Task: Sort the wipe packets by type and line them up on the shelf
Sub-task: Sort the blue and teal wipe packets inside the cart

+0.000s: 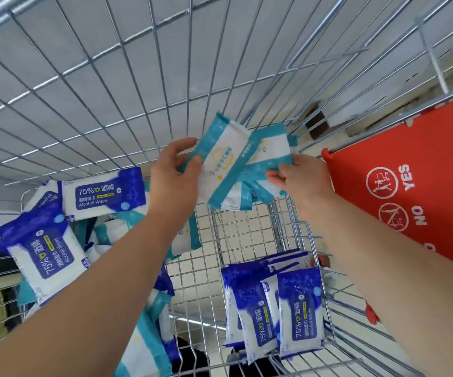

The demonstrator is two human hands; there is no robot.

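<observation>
My left hand (175,178) grips a teal-and-white wipe packet (225,156) held up against the wire grid. My right hand (301,178) pinches a row of more teal-and-white packets (270,151) just behind and to the right of it. Dark blue "75% Alcohol Wipes" packets (277,308) stand upright in a row at the lower right of the wire shelf (247,232). A loose heap of blue packets (103,194) and teal packets (149,346) lies at the left, partly hidden under my left forearm.
Wire mesh walls (111,77) surround the shelf at the back and right. A red panel (410,186) with YES and NO pictograms hangs at the right outside the wire. Bare wire floor shows between the heap and the blue row.
</observation>
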